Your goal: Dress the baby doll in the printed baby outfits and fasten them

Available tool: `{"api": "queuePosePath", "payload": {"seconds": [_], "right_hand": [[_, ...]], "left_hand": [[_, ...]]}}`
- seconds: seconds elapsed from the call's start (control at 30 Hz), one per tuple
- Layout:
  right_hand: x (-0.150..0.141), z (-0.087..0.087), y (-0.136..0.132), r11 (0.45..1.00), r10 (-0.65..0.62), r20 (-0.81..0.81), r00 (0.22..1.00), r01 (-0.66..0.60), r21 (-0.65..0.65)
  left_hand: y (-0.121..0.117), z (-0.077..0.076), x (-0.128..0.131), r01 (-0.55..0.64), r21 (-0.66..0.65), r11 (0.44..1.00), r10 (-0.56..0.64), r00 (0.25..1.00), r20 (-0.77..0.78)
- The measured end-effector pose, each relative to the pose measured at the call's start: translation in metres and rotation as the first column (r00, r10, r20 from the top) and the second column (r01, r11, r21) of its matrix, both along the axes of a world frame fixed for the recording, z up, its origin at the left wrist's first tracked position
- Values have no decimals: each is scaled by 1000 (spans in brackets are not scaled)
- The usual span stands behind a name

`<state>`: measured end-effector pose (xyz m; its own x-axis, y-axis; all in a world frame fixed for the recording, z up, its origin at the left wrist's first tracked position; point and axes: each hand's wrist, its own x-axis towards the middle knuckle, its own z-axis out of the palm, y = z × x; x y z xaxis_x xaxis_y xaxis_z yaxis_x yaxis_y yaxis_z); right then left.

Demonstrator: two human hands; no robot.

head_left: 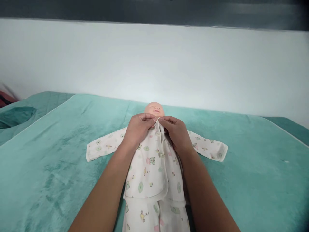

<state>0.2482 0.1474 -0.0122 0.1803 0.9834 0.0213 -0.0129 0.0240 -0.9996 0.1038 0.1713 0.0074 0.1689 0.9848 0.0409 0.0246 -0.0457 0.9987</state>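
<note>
A baby doll [155,109] lies on its back, dressed in a white printed jacket [147,170] and matching trousers [145,216]. Both sleeves stretch out to the sides. At the neckline, just below the doll's chin, my left hand [140,127] pinches the collar edge between thumb and fingers. My right hand [175,130] pinches the collar from the other side, its fingertips nearly meeting those of the left. The jacket's front edges overlap down the middle, with fastenings along them. What lies right between the fingertips is too small to make out.
A teal plush cover [60,154] spreads under the doll. Behind it rises a white wall [154,64] with a dark band [154,11] on top. A dark red item [6,98] shows at the far left edge.
</note>
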Motion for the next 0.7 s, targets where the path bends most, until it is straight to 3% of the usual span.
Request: {"api": "queuePosePath", "payload": {"seconds": [0.33, 0.53, 0.7], "right_hand": [[2, -6, 3, 1000, 10, -151, 989, -10, -1], [-1, -4, 0, 1000, 19, -81, 997, -20, -12], [3, -4, 0, 997, 70, -35, 997, -70, -9]], "left_hand": [[-1, 0, -1, 37, -7, 999, -37, 999, 25], [-1, -1, 0, -7, -20, 1000, 9, 995, 102], [1, -4, -1, 10, 3, 1000, -10, 998, 64]]}}
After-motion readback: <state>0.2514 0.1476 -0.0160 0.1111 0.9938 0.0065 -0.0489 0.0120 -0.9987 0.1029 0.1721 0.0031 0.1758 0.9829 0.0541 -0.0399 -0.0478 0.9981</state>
